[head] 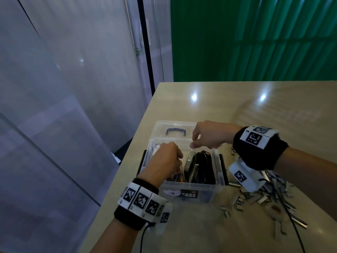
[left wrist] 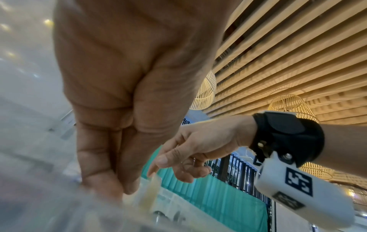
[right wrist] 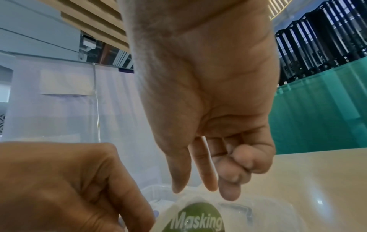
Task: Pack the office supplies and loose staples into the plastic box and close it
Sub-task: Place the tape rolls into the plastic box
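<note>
Left hand dips into the open plastic box near the table's left edge, fingers curled, grip unclear. Right hand pinches a masking tape roll above it. Loose staples scatter rightward.

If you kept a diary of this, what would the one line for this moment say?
step: seating tape roll in box | right hand: pinching roll's top | left hand: inside box | staples: on table | lid: off

Beige glossy table with two light reflections, green corrugated wall at the far right, frosted translucent panels on the left, wooden slatted ceiling, woven basket lamps, dark stacked crates
</note>
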Demonstrator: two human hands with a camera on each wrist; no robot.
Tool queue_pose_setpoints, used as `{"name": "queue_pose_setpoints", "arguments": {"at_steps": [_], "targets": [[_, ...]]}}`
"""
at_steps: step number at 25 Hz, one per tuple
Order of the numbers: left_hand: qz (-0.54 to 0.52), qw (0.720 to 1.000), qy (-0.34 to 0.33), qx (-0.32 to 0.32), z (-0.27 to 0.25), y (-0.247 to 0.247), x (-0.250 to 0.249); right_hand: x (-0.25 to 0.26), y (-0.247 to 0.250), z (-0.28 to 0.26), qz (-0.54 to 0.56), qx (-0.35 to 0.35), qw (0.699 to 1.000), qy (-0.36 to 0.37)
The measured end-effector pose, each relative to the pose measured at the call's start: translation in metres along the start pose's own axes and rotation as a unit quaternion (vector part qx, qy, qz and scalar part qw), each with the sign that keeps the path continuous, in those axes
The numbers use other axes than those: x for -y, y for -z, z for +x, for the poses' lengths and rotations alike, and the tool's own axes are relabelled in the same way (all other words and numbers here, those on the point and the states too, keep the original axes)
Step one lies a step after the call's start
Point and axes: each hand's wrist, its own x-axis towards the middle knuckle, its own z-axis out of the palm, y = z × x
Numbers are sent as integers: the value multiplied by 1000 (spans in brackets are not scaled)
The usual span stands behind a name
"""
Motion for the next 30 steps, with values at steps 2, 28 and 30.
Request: {"name": "queue_pose_setpoints", "arguments": {"at_steps": [2, 28, 30], "targets": [[-3, 1000, -7, -24, -1, 10, 2, 1, 4, -2, 4, -6, 1000, 9], [15, 977, -208, -34, 16, -114, -196, -211, -16, -133, 103, 98, 989, -42], [35, 986, -166, -4, 21, -136, -197, -236, -38, -134, 109, 96, 988, -48]]}}
